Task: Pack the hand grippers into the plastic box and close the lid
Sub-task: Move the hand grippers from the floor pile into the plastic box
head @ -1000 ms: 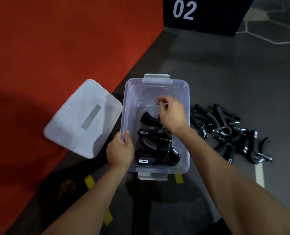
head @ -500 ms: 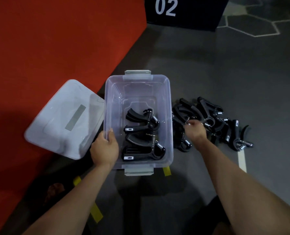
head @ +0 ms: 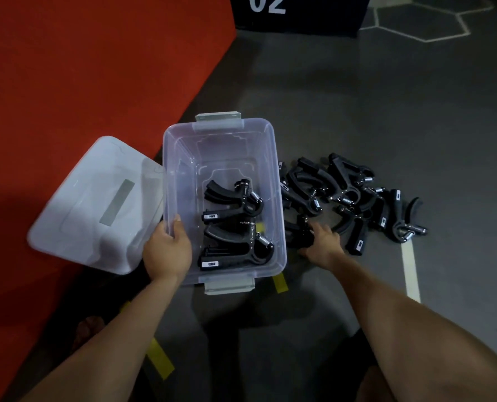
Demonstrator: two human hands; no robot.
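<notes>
Two bare hands work: the left hand (head: 166,250) grips the clear plastic box (head: 270,158) rim at 9 o'clock; the right hand (head: 322,248) curls around a black spring hand gripper (head: 298,236) on the grey floor (head: 372,105) at 3 o'clock. White labels are unreadable. At 12, a black block (head: 299,13) reads "02".

box (head: 183,146): 1 | lid (head: 96,204): 1 | hand grippers in box (head: 235,224): 2, perhaps more | hands (head: 166,250): 2
</notes>
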